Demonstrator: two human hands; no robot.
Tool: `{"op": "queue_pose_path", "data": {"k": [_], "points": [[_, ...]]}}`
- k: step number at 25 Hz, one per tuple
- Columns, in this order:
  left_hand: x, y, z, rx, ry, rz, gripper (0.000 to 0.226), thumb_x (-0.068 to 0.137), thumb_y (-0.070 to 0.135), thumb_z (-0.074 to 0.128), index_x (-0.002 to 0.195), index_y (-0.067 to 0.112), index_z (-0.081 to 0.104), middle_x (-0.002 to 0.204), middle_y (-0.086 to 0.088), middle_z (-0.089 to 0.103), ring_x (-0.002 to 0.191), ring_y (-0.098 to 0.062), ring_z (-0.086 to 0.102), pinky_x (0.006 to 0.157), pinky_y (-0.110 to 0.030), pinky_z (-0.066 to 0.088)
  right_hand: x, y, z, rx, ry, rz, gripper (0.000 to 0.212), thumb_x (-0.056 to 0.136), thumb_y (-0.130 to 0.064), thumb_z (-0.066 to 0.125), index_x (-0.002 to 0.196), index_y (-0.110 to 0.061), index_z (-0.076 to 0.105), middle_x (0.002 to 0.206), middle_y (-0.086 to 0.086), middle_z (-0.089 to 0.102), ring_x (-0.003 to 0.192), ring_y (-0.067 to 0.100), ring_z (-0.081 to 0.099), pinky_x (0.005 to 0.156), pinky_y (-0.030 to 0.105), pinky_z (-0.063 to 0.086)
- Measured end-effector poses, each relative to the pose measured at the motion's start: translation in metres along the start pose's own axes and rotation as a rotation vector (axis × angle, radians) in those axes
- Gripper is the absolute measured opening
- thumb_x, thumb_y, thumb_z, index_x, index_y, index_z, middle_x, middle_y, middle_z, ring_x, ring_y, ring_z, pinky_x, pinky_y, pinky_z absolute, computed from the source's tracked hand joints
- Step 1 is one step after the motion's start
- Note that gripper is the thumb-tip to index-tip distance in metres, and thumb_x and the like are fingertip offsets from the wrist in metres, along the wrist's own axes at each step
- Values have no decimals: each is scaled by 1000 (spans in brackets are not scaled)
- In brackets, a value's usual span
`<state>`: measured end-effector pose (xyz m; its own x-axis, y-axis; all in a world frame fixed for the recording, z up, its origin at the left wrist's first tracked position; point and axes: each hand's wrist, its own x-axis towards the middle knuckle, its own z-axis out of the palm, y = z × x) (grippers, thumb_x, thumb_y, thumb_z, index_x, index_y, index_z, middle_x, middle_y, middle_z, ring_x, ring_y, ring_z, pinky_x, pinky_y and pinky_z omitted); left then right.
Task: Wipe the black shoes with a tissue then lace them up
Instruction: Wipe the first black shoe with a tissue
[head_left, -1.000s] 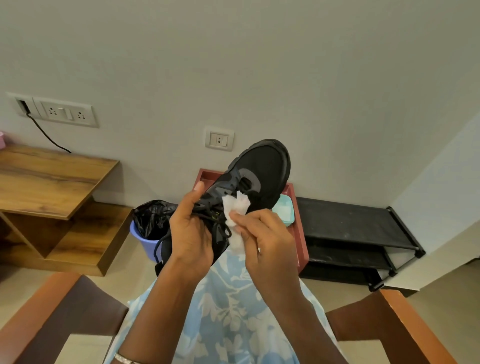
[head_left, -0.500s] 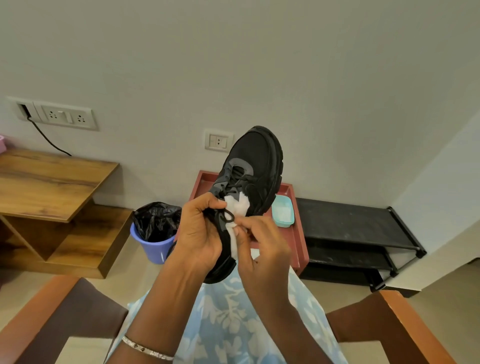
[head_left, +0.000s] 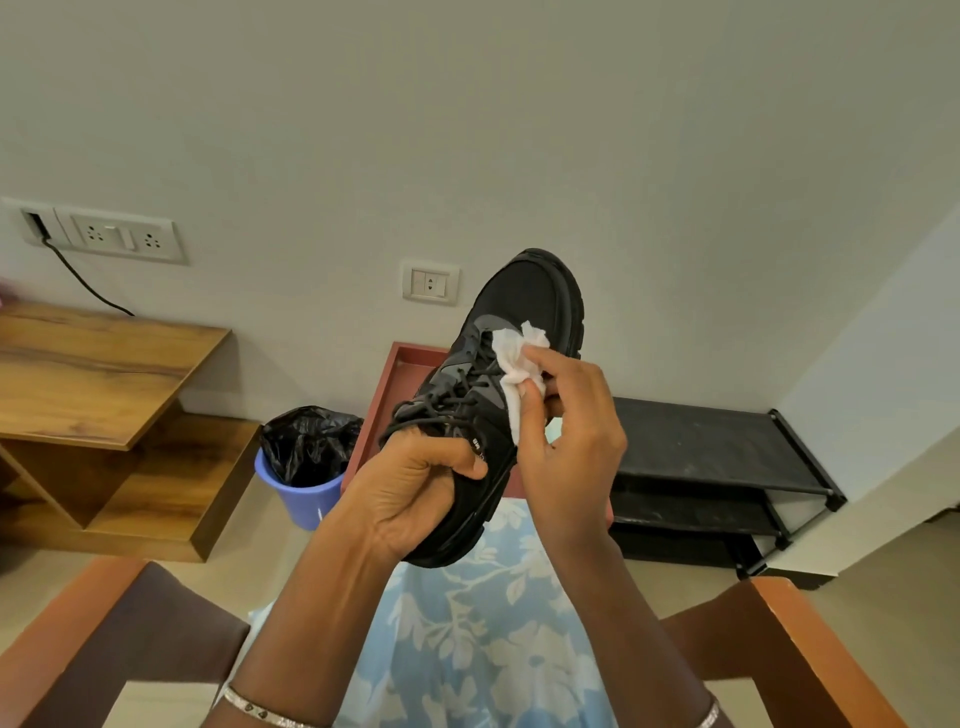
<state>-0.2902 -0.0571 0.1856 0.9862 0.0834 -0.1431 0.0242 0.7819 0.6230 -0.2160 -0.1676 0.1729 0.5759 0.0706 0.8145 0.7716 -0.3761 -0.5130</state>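
Left hand (head_left: 415, 483) grips shoe (head_left: 498, 395) heel at frame centre, toe raised, likely to expose the upper. Right hand (head_left: 566, 441) pinches tissue (head_left: 519, 358) against the laces, wiping.

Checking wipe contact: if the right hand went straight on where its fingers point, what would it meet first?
The right hand pinches the tissue, pointing up-left. First in line is the black shoe, its upper beside the laces; the tissue seems to touch it, though depth is unclear.
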Motion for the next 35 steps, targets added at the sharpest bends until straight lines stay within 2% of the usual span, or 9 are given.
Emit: {"op": "queue_pose_path", "data": {"k": [3,8,10,16,20,22,28,31,35], "points": [[1,2,3,-30,16,-26,69,65,-24,56,130,2,60,127,-23,66,120,-38,63,105,-48,48,-7,-6,-3,19,-86,29,41,93,-1,66,134,-6,61,100,3,66,89,9,59,81,13,49],[1,7,8,-155,87,-81,26,87,4,57,103,-10,72,103,-29,72,86,-34,75,78,-47,61,-27,-20,-12,96,-223,117,19,92,-9,72,111,-11,73,96,1,67,87,8,62,72,18,54],[2,6,8,-209,93,-85,31,93,13,56,96,-10,75,103,-28,72,87,-34,75,80,-47,61,-20,-15,-13,124,-266,127,16,90,-11,74,106,-10,75,98,1,65,86,8,62,71,19,54],[3,7,2,-177,52,-87,42,100,30,53,128,1,65,131,-22,64,117,-34,65,99,-48,51,1,-4,-2,-66,-69,121,14,90,-5,70,104,-7,75,103,4,63,89,15,62,70,18,52],[2,8,-3,-242,23,-91,51,99,41,50,113,-2,73,115,-23,71,99,-33,73,78,-46,61,-16,-16,-12,40,-321,64,17,89,-3,70,104,-8,75,99,0,66,88,6,60,75,8,47],[3,9,-4,-243,13,-91,54,96,45,49,108,-2,75,107,-22,73,95,-32,74,80,-46,61,-20,-23,-18,112,-435,74,16,89,-6,71,102,-12,76,97,-5,66,89,5,60,75,13,50],[4,4,4,-324,43,36,48,102,36,45,95,-3,73,86,-15,74,77,-22,76,60,-31,61,5,-33,3,25,-383,-13,20,94,-5,64,110,-15,70,103,-2,66,93,13,61,77,31,53],[3,4,2,-321,64,21,49,100,42,45,89,2,71,76,-11,72,73,-19,75,61,-32,61,1,-32,-6,106,-548,-10,15,90,-4,67,99,-14,72,99,-4,65,89,11,60,76,28,53],[3,4,-5,-290,46,-68,62,96,53,46,95,-2,75,91,-15,72,91,-24,74,84,-39,61,-6,-33,-16,185,-613,8,15,86,-3,72,94,-15,76,94,-6,66,86,5,61,74,13,49]]}}
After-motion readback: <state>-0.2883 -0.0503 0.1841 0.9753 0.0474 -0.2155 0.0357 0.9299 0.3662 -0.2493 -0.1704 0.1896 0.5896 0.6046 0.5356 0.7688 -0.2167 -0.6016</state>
